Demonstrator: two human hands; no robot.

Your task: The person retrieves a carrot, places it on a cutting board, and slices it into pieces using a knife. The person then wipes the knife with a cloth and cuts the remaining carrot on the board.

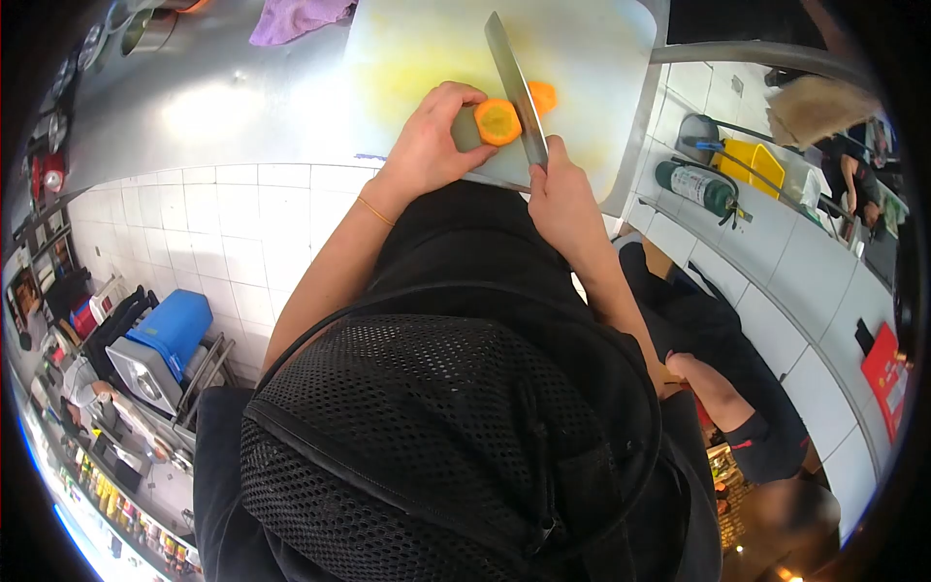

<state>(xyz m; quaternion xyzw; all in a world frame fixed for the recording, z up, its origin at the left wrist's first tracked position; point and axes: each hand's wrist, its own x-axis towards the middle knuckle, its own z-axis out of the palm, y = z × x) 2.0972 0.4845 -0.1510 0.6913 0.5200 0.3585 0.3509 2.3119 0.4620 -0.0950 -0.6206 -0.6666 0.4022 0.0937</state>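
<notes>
My left hand (432, 136) curls around a thick piece of carrot (498, 122), thumb on the near side and fingers on the far side. Its cut orange face points up toward me. In my right hand (562, 189) is a kitchen knife (517, 87), gripped by the handle, with the long blade running away from me along the carrot's right side. A smaller orange carrot piece (543, 96) lies just right of the blade. All of this is on a white cutting board (417, 48) with yellowish stains.
A purple cloth (296, 19) lies on the steel counter (223, 107), left of the board. Metal bowls (147, 31) stand at the far left. Another person (722, 359) in dark clothes is close on my right. A green cylinder (696, 187) and yellow container (752, 167) are beyond.
</notes>
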